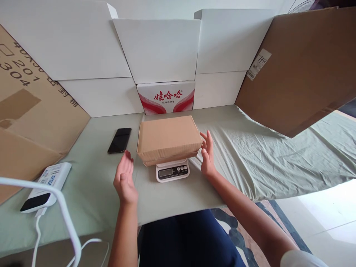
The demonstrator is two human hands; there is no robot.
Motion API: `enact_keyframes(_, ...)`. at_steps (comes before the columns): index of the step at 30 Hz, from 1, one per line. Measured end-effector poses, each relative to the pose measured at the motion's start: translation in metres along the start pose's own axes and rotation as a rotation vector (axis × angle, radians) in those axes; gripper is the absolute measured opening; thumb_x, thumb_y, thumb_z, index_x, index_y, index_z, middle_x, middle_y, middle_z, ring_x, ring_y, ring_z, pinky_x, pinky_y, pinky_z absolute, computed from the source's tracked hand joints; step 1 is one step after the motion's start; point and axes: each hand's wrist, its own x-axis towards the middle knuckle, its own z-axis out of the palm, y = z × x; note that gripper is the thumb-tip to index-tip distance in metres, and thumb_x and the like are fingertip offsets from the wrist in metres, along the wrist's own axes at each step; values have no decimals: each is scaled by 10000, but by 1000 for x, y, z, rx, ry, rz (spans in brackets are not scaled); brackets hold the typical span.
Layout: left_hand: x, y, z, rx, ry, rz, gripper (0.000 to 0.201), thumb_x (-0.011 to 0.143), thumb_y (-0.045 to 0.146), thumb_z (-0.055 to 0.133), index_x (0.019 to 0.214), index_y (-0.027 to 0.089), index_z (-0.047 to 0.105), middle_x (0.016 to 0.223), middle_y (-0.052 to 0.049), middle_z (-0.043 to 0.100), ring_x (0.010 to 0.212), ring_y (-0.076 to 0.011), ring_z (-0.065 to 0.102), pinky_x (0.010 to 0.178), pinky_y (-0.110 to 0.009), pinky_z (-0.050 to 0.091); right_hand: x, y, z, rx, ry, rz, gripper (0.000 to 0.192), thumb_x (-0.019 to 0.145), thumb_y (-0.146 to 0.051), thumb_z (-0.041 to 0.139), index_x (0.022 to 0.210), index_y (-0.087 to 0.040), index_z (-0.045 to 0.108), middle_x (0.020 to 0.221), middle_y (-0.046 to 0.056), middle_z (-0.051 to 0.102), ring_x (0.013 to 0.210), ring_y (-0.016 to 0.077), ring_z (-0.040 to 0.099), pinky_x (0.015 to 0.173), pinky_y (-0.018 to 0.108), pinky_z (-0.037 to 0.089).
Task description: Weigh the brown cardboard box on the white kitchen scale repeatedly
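A closed brown cardboard box (168,139) rests on a small white digital scale (172,171) in the middle of the table. My left hand (124,181) hovers open to the left of the box, palm turned toward it, a short gap away. My right hand (207,155) is open at the box's right side, fingertips close to or just touching its edge. Neither hand holds anything. The scale's display is dark and unreadable.
A black phone (119,140) lies left of the box. A white power bank (46,187) with a white cable (63,215) sits at the near left. White and brown cardboard panels (155,50) wall the back and sides. A pale green cloth (264,155) covers the table.
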Motion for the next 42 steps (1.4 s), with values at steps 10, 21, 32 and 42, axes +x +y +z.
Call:
enact_keyframes(10, -3, -3, 1, -9, -63, -69, 630, 920, 587, 540, 1420, 210, 605, 1550, -140, 510, 1464, -312, 437, 1203, -451, 352, -1, 0, 1, -22, -38, 29, 718, 976, -675, 374, 1598, -340, 249, 1628, 86, 378, 1509, 331, 370, 1162, 544, 414)
enact_keyframes(21, -5, -12, -2, 21, -119, -113, 673, 924, 595, 542, 1453, 181, 569, 1539, -169, 514, 1441, -330, 466, 1208, -485, 338, -1, 2, 1, -35, -71, 24, 706, 999, -642, 362, 1609, -309, 233, 1653, 87, 358, 1518, 316, 373, 1188, 532, 400)
enact_keyframes(32, -5, -12, 0, 54, -114, -177, 713, 884, 594, 579, 1448, 157, 568, 1478, -197, 570, 1455, -349, 440, 1209, -505, 330, 0, 1, 2, -26, -88, 11, 701, 1002, -642, 351, 1607, -306, 238, 1673, 84, 322, 1527, 309, 365, 1190, 517, 407)
enact_keyframes(42, -6, -12, 0, 48, -149, -171, 701, 888, 598, 584, 1431, 154, 585, 1485, -199, 563, 1465, -361, 421, 1218, -520, 306, 0, -1, 2, -19, -104, 20, 703, 995, -655, 351, 1602, -312, 252, 1672, 77, 320, 1532, 300, 354, 1198, 511, 401)
